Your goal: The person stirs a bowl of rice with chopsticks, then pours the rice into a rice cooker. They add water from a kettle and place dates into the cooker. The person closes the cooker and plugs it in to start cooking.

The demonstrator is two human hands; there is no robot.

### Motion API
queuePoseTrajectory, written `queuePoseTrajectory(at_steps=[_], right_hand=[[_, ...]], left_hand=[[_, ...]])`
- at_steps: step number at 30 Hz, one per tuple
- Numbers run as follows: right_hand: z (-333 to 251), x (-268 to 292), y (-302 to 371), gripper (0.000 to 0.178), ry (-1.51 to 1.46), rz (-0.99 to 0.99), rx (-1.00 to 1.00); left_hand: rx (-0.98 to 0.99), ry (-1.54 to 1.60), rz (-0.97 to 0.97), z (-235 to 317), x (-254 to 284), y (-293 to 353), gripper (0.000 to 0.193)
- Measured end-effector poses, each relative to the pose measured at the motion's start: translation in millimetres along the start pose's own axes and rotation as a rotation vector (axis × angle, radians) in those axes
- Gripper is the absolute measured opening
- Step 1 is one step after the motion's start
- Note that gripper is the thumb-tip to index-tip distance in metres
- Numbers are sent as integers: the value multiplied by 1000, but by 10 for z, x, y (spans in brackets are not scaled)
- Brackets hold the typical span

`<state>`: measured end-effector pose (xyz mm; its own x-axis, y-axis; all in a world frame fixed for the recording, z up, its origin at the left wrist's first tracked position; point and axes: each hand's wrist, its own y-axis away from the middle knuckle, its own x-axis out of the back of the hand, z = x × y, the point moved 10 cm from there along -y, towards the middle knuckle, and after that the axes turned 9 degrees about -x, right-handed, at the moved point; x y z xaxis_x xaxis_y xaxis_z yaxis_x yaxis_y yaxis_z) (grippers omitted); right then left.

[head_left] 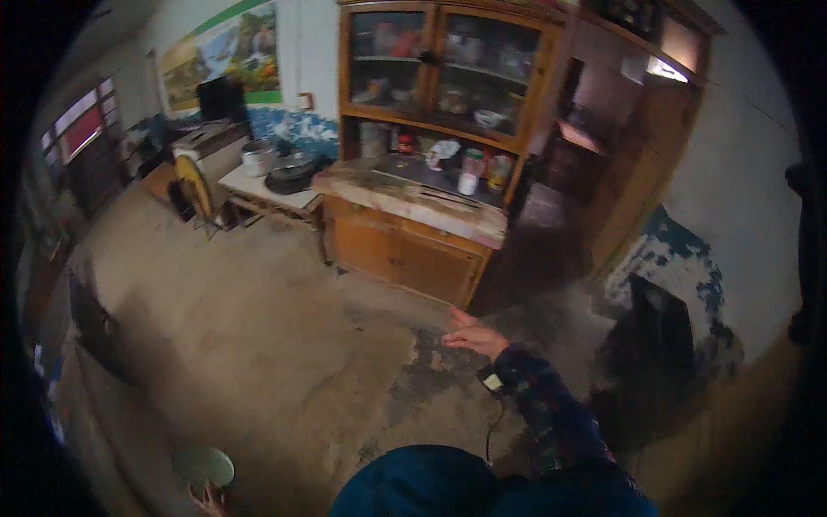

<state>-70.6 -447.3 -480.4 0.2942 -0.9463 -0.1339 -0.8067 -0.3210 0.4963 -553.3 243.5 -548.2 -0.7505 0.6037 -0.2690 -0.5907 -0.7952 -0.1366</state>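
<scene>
At the lower left, my left hand (207,500) grips the near rim of a round, pale green dish (203,464); whether it is a plate or a shallow bowl, I cannot tell. My right hand (476,336) reaches out over the floor in front of the cabinet, its fingers stretched and apart, holding nothing. A dark plaid sleeve covers my right arm. By that wrist hangs a small dark device (491,380) with a pale face and a cable.
A wooden cabinet (401,250) with glass upper doors stands ahead, jars on its counter. Left of it, a low table (293,196) bears a pot and a dark pan. A doorway (551,202) opens to its right. A dark panel (662,327) leans near the right wall.
</scene>
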Motion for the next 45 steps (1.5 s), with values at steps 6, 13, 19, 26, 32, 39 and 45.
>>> queuePoseTrajectory(at_steps=[6, 13, 19, 26, 32, 39, 45], right_hand=[[-1056, -669, 338, 72, 6, -309, 164], [-936, -1105, 85, 59, -49, -444, 179], [-65, -1317, -452, 47, -23, -413, -110], [367, -1472, -855, 49, 763, -275, -319], [-236, -1879, -586, 57, -179, -475, -70], [80, -1723, -721, 56, 60, -444, -276], [667, -996, -1741, 45, 701, -223, -391]], left_hand=[[110, -124, 470, -216, 134, -42, 70], [63, -75, 579, -86, 546, 132, 70], [69, -87, 648, 32, 1053, 273, 68], [111, 0, 640, 55, 1153, 209, 65], [131, 93, 504, -352, 1061, -204, 59], [276, 40, 332, -975, 772, -887, 41], [327, 164, 272, -1459, 120, -1584, 44]])
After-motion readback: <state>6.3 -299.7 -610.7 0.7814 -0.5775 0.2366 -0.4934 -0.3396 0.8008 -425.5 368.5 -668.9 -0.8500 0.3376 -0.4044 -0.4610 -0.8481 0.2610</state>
